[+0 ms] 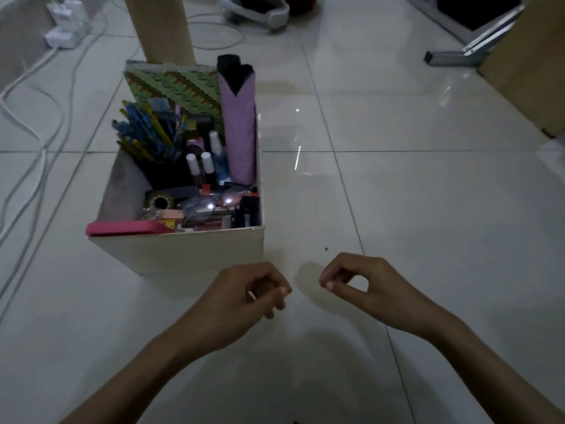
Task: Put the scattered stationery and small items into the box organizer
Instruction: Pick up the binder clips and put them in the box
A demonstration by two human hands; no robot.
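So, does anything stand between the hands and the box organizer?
Nothing visible does. Only floor tile lies between the left hand, the right hand and the near wall of the box organizer. A pink flat item lies along its front rim.

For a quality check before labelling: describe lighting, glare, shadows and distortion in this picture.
Head view: dim, bluish light; bright glare streaks on the glossy white floor tiles right of the white rectangular box organizer; a soft shadow on the floor between the left hand and right hand; tile lines bow toward the frame edges, wide-angle distortion.
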